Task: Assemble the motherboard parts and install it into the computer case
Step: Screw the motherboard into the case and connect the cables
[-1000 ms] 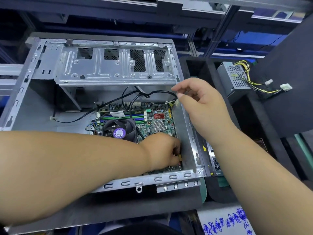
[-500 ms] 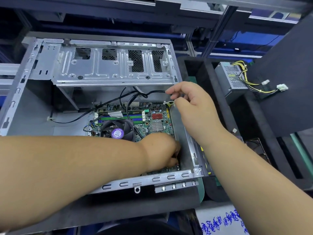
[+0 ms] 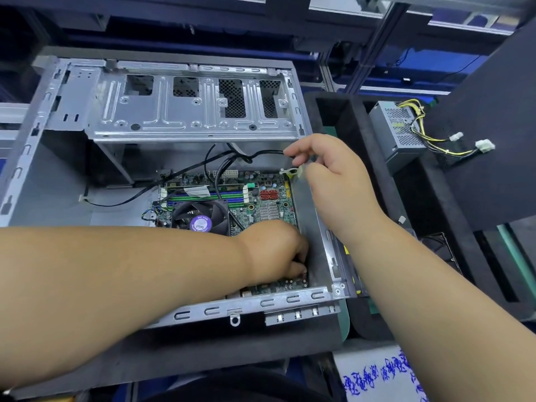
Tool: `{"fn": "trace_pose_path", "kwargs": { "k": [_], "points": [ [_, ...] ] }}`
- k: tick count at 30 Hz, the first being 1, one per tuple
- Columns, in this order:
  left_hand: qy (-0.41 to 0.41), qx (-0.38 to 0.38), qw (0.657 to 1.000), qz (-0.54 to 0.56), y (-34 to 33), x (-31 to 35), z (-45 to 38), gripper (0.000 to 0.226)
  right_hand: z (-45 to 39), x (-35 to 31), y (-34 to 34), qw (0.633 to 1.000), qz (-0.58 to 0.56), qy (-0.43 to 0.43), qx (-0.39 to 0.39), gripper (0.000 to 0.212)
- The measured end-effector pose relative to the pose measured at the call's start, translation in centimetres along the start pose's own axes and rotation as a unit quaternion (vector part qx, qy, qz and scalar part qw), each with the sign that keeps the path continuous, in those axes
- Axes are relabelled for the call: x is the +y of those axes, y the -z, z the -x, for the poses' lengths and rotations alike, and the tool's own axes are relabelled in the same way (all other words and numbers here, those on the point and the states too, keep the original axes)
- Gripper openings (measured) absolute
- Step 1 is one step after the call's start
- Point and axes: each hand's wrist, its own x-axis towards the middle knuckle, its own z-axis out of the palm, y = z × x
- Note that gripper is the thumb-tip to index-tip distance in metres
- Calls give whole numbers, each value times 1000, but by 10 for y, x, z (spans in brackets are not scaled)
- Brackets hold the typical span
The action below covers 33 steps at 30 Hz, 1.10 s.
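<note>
Two arms cross over case (image 3: 58, 175), power supply (image 3: 398, 132) beside

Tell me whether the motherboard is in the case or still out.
In. The motherboard lies flat on the floor of the open case, its fan facing up; the left hand works at its near corner. Whether it is screwed down, cannot tell.

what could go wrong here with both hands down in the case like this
1. The right hand pinches the black cable taut above the motherboard; pulling harder might strain wherever it is plugged in.
2. The left hand works at the board's near right corner, its fingertips hidden, so a connector could go in misaligned.
3. The left forearm crosses the case just beside the cooler fan; it could press on the fan or its thin wires.
</note>
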Motion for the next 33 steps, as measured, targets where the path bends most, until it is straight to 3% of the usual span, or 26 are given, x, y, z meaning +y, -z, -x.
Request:
{"fn": "trace_pose_path", "kwargs": {
  "k": [22, 27, 33],
  "points": [
    [79, -2, 995, 55, 1, 9, -5, 16, -2, 7, -2, 1000, -11, 7, 1, 46],
    [60, 18, 998, -9, -1, 14, -4, 19, -3, 9, -3, 1000, -11, 7, 3, 46],
    [41, 22, 999, 28, -3, 10, 2, 16, -3, 10, -2, 1000, -17, 8, 3, 46]
  ]
}}
